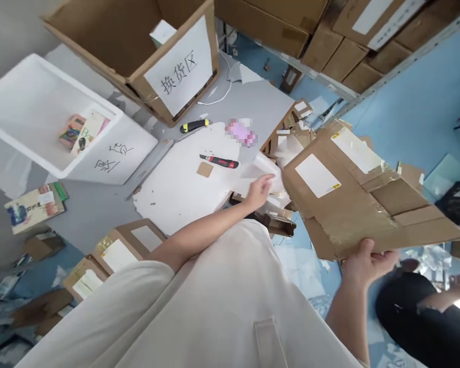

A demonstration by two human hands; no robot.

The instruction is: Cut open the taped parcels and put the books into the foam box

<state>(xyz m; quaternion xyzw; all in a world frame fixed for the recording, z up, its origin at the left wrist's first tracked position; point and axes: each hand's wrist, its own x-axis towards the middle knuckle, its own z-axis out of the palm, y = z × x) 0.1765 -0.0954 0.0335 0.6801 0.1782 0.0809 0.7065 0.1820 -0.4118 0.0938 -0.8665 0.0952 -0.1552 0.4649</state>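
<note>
My right hand grips the lower edge of an opened, flattened cardboard box, thumb on its near face. The box has white labels and strips of clear tape, and it is tilted off to the right of the table. My left hand is closed at the table's front edge on a piece of translucent plastic wrap; part of its grip is hidden. Beyond it on the table lie a red-and-black utility knife, a small brown card square, a blurred pink item and a yellow-and-black utility knife.
A large carton and a white foam box holding small packages stand on the table. Labelled cartons sit at the near left. Boxes fill a rack behind. Another person is at the lower right, amid floor litter.
</note>
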